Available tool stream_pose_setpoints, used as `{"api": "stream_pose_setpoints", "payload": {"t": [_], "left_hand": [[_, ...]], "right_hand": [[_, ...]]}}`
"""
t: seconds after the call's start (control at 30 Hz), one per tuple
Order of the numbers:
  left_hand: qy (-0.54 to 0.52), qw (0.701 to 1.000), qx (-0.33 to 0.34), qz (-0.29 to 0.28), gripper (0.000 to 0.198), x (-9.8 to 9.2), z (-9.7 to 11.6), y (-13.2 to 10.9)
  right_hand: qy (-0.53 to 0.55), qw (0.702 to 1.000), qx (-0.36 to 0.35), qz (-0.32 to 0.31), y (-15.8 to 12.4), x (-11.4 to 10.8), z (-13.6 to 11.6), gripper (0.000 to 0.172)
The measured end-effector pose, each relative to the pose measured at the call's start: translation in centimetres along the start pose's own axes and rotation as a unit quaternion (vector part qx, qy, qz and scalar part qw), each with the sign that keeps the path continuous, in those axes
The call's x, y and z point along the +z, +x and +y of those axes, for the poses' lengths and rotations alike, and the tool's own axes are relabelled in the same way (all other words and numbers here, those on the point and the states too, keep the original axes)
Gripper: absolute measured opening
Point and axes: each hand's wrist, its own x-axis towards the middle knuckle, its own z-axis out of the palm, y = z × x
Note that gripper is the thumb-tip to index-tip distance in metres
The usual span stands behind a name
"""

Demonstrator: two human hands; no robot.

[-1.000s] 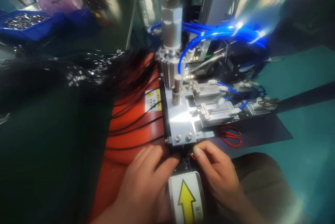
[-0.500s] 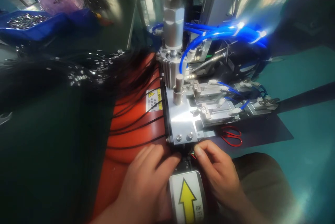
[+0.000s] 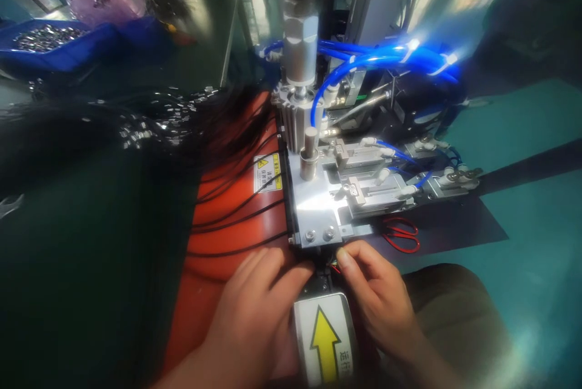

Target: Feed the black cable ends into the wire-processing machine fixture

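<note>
Fingertips (image 3: 342,257) beside glossy steel plate (image 3: 313,207)

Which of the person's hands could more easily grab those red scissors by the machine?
Probably the right hand: the red scissors lie just beyond it on the dark mat, right of the metal plate. The left hand sits across the arrow label.

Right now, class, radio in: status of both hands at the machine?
Left hand, right hand: fingertips at fixture front edge. Grip unclear, blurred. Black cables beside left hand.
</note>
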Motion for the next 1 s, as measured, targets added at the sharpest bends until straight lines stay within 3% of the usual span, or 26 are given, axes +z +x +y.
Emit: {"api": "stream_pose_setpoints", "payload": {"t": [1.0], "left_hand": [[0.019,1.0,0.003,0.002,0.033,0.07,0.08,-0.02]], "right_hand": [[-0.013,1.0,-0.009,0.008,0.0,0.08,-0.08,0.026]]}}
